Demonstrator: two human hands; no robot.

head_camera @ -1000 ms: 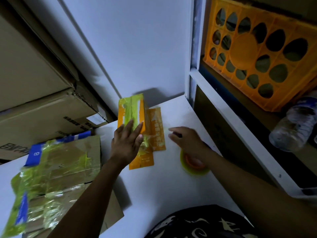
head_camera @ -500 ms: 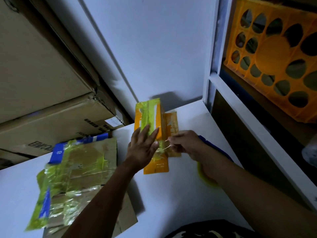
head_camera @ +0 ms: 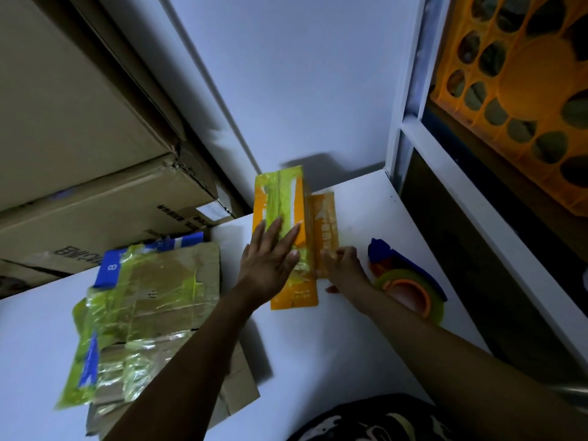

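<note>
We see the left hand [head_camera: 270,265] flat, fingers straight, pressing the yellow-green tape strip [head_camera: 280,195] on top of the orange box [head_camera: 294,294]. The right hand [head_camera: 345,268] is at the box's right panel with its fingers curled; we can't tell if it pinches anything. A tape dispenser [head_camera: 410,291] lies just right of that hand on the white table [head_camera: 318,361]. Flattened taped cardboard [head_camera: 165,300] lies left of the box. We note stacked cartons [head_camera: 95,211] far left and an orange crate [head_camera: 525,90] on the shelf to the right.
</note>
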